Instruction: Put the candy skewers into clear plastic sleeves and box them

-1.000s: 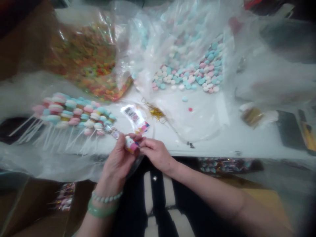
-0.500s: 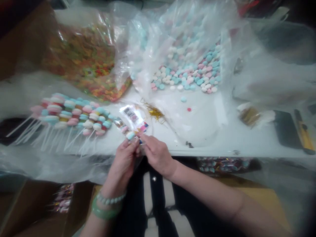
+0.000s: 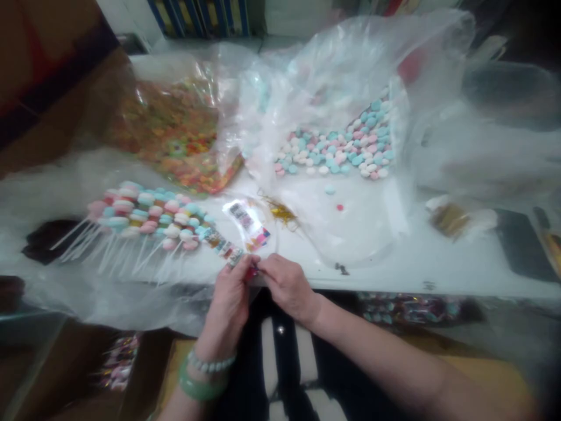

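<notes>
My left hand (image 3: 228, 305) and my right hand (image 3: 287, 286) meet at the table's front edge, pinching a small pink and red wrapped piece (image 3: 252, 271) between their fingers. Most of that piece is hidden by my fingers. A strip of printed wrappers (image 3: 221, 245) runs from my left fingertips toward a row of pastel candy lollipops (image 3: 149, 217) on white sticks. A glossy printed label sheet (image 3: 248, 225) lies just beyond my hands. Gold twist ties (image 3: 280, 211) rest to its right.
Pastel candies (image 3: 337, 155) lie heaped in a clear plastic bag (image 3: 350, 70). A bag of orange and green candy (image 3: 175, 137) sits at the back left. A dark phone-like slab (image 3: 521, 245) lies at the right. Packed lollipops (image 3: 407, 308) sit below the table edge.
The whole view has shifted, with the table lower in the frame and a shelf showing at the top. My hands have closed in, and the wrapped piece is now mostly covered by my fingers.
</notes>
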Demonstrator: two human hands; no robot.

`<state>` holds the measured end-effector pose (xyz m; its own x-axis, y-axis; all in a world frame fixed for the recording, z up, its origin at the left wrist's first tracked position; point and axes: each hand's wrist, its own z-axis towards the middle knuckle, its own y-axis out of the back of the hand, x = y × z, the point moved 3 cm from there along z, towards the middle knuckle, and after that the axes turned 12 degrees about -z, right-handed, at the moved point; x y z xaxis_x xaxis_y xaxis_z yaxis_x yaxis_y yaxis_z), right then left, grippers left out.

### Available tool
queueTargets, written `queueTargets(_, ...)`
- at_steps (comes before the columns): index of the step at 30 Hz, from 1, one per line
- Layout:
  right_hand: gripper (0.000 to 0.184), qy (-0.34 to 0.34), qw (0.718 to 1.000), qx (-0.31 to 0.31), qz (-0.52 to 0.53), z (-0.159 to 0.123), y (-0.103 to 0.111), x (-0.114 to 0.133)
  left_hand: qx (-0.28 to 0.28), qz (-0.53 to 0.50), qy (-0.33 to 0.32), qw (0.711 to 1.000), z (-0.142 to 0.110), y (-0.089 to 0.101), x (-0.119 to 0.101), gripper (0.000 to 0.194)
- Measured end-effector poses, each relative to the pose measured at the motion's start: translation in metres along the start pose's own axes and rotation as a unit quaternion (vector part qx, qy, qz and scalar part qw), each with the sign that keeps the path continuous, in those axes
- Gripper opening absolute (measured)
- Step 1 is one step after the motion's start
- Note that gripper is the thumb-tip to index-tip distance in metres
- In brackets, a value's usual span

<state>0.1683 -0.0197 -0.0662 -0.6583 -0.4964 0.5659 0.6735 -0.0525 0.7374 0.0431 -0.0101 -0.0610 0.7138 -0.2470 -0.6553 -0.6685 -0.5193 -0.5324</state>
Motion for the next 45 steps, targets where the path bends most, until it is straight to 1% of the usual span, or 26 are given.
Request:
queueTargets(2, 0.022, 0.017, 0.996, -0.033, -0.077, 0.000, 0.000, 0.008, -0.007, -0.033, -0.001, 0.999, 0.000, -0.004, 0.001, 0.022)
queueTargets(6, 0.023, 0.074, 0.976, -0.097, -0.183, 0.010, 0.006, 0.025, 0.008, -0.073, 0.094, 0.993, -0.006, -0.016, 0.002, 0.010)
queueTargets(8, 0.020, 0.060, 0.985, -0.066, -0.147, 0.020, 0.009, 0.027, 0.012, -0.091, 0.137, 0.986, -0.010, -0.019, 0.002, 0.013)
queueTargets(10, 0.023, -0.035, 0.999, -0.015, -0.014, 0.031, 0.009, 0.024, 0.020, -0.102, 0.166, 0.981, -0.012, -0.018, 0.000, 0.017)
queueTargets(11, 0.027, -0.093, 0.994, 0.008, 0.060, 0.034, 0.008, 0.021, 0.028, -0.102, 0.170, 0.980, -0.013, -0.015, -0.001, 0.017)
queueTargets(13, 0.034, -0.203, 0.954, 0.052, 0.213, 0.037, 0.001, 0.016, 0.046, -0.087, 0.154, 0.983, -0.012, -0.009, -0.005, 0.022)
queueTargets(14, 0.036, -0.254, 0.920, 0.080, 0.289, 0.036, -0.004, 0.014, 0.056, -0.068, 0.145, 0.986, -0.011, -0.005, -0.007, 0.027)
queueTargets(17, 0.030, -0.370, 0.789, 0.144, 0.469, 0.025, -0.013, 0.011, 0.088, 0.028, 0.116, 0.989, -0.009, 0.006, -0.012, 0.032)
queueTargets(18, 0.027, -0.390, 0.771, 0.136, 0.484, 0.022, -0.012, 0.009, 0.098, 0.068, 0.093, 0.988, -0.008, 0.009, -0.014, 0.028)
queueTargets(19, 0.024, -0.393, 0.788, 0.104, 0.462, 0.020, -0.008, 0.007, 0.106, 0.105, 0.057, 0.987, -0.007, 0.011, -0.016, 0.023)
queueTargets(21, 0.015, -0.360, 0.853, 0.017, 0.377, 0.020, 0.005, 0.005, 0.119, 0.162, -0.015, 0.980, -0.006, 0.014, -0.020, 0.016)
queueTargets(22, 0.015, -0.339, 0.872, -0.006, 0.352, 0.022, 0.009, 0.006, 0.130, 0.182, -0.027, 0.974, -0.006, 0.014, -0.019, 0.016)
queueTargets(23, 0.019, -0.324, 0.876, -0.004, 0.356, 0.025, 0.010, 0.007, 0.145, 0.195, -0.018, 0.970, -0.006, 0.013, -0.016, 0.019)
queueTargets(24, 0.024, -0.320, 0.864, 0.017, 0.388, 0.027, 0.008, 0.009, 0.159, 0.203, 0.009, 0.966, -0.006, 0.011, -0.012, 0.024)
queueTargets(26, 0.024, -0.333, 0.817, 0.056, 0.468, 0.030, 0.001, 0.012, 0.159, 0.207, 0.067, 0.963, -0.006, 0.009, -0.002, 0.033)
queueTargets(27, 0.022, -0.345, 0.801, 0.045, 0.487, 0.031, -0.001, 0.010, 0.141, 0.206, 0.076, 0.965, -0.005, 0.009, 0.002, 0.036)
queueTargets(28, 0.020, -0.354, 0.800, 0.022, 0.484, 0.031, -0.001, 0.007, 0.113, 0.204, 0.066, 0.970, -0.004, 0.010, 0.005, 0.036)
queueTargets(29, 0.019, -0.355, 0.814, 0.000, 0.459, 0.031, 0.000, 0.003, 0.083, 0.204, 0.040, 0.975, -0.004, 0.012, 0.007, 0.035)
queueTargets(31, 0.014, -0.340, 0.872, -0.011, 0.351, 0.028, 0.005, -0.008, 0.038, 0.205, -0.016, 0.978, -0.002, 0.016, 0.007, 0.033)
queueTargets(33, 0.010, -0.315, 0.934, -0.012, 0.170, 0.026, 0.015, -0.024, 0.008, 0.197, -0.033, 0.980, -0.001, 0.020, 0.006, 0.032)
queueTargets(34, 0.010, -0.302, 0.951, -0.029, 0.061, 0.025, 0.020, -0.034, -0.004, 0.188, -0.026, 0.982, -0.001, 0.022, 0.006, 0.032)
queueTargets(36, 0.012, -0.275, 0.952, -0.041, -0.127, 0.025, 0.027, -0.052, -0.019, 0.162, 0.006, 0.987, 0.001, 0.023, 0.004, 0.033)
queueTargets(38, 0.013, -0.261, 0.940, -0.008, -0.221, 0.026, 0.027, -0.070, -0.017, 0.138, 0.034, 0.990, 0.002, 0.022, 0.002, 0.032)
queueTargets(40, 0.017, -0.262, 0.938, 0.017, -0.226, 0.028, 0.027, -0.083, -0.007, 0.118, 0.052, 0.992, 0.004, 0.020, -0.002, 0.030)
queueTargets(42, 0.018, -0.273, 0.947, 0.006, -0.167, 0.028, 0.031, -0.088, -0.002, 0.106, 0.060, 0.993, 0.005, 0.020, -0.006, 0.029)
queueTargets(45, 0.011, -0.291, 0.956, -0.004, 0.039, 0.026, 0.037, -0.078, 0.005, 0.097, 0.081, 0.992, 0.006, 0.020, -0.008, 0.029)
